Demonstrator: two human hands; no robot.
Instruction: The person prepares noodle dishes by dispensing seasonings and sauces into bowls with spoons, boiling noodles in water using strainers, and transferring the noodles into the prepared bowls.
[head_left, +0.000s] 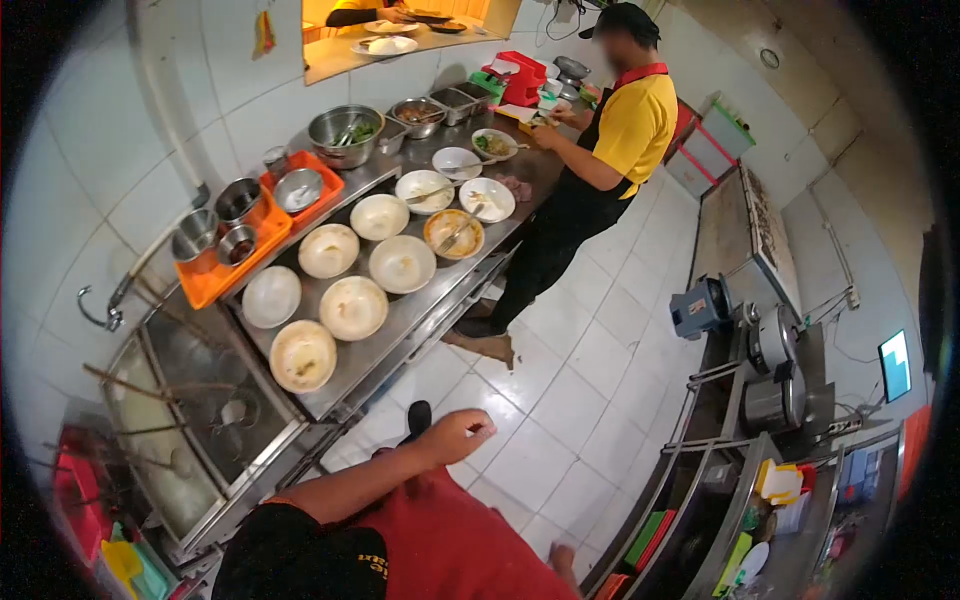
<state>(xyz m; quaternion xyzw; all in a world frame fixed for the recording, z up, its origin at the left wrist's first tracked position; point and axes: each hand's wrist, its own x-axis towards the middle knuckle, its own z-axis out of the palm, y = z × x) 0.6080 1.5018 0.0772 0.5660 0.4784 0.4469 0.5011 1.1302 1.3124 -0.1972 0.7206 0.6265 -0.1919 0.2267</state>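
My left hand (460,437) is held in front of my red apron (445,530), over the tiled floor. Its fingers are curled in, and nothing shows in them. Low at the right of my apron, a small part of my right hand (563,556) shows, its fingers not clear. Nearest to my left hand is the steel counter (345,378) with several used bowls. Among them are a stained bowl (302,356) at the near corner, another stained bowl (354,308) beside it, a white bowl (402,264), and an orange-stained bowl (453,233) with a utensil in it.
A sink (215,410) with a wall tap (100,308) lies left. Orange trays (235,250) hold metal cups. A large steel bowl (345,135) stands by the wall. A co-worker in a yellow shirt (635,120) works at the far counter. Shelves (690,490) and pots (775,400) line the right.
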